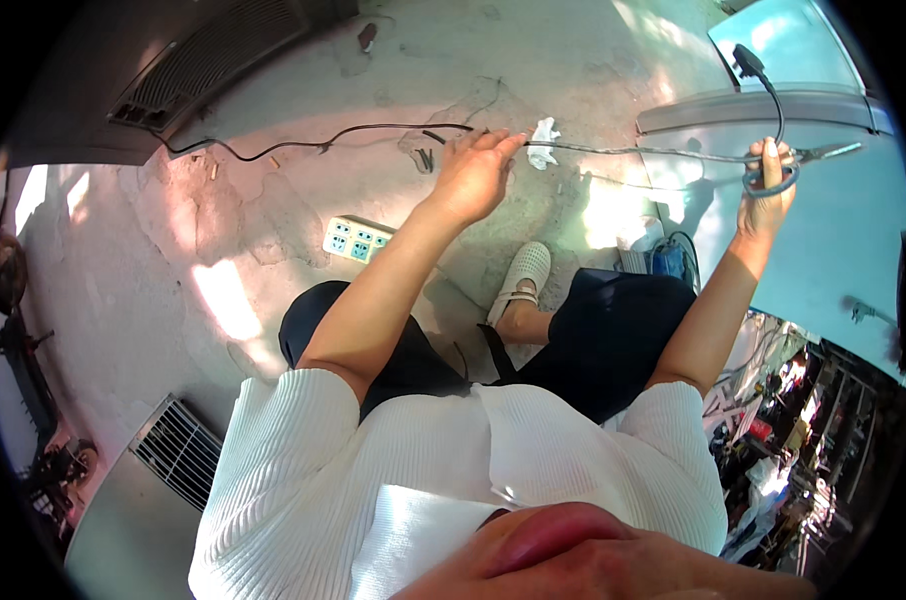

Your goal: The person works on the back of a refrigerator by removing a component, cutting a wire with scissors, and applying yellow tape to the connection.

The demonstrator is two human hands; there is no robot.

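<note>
A black power cord (303, 143) runs across the concrete floor from the upper left. My left hand (475, 172) is stretched out and pinches the cord where it lifts off the floor. From there the cord goes taut to the right to my right hand (766, 190), which grips a small coil of it; the loose end with a black plug (745, 58) curves up above that hand. A pair of pliers (823, 152) sticks out to the right of the right hand. Both arms wear short white ribbed sleeves.
A white power strip (357, 239) lies on the floor by my left knee. A crumpled white rag (543, 143) lies near the cord. A pale grey appliance panel (823, 240) fills the right. A vented unit (178, 450) sits lower left, a dark grille (203, 60) upper left, tangled wires (773, 420) lower right.
</note>
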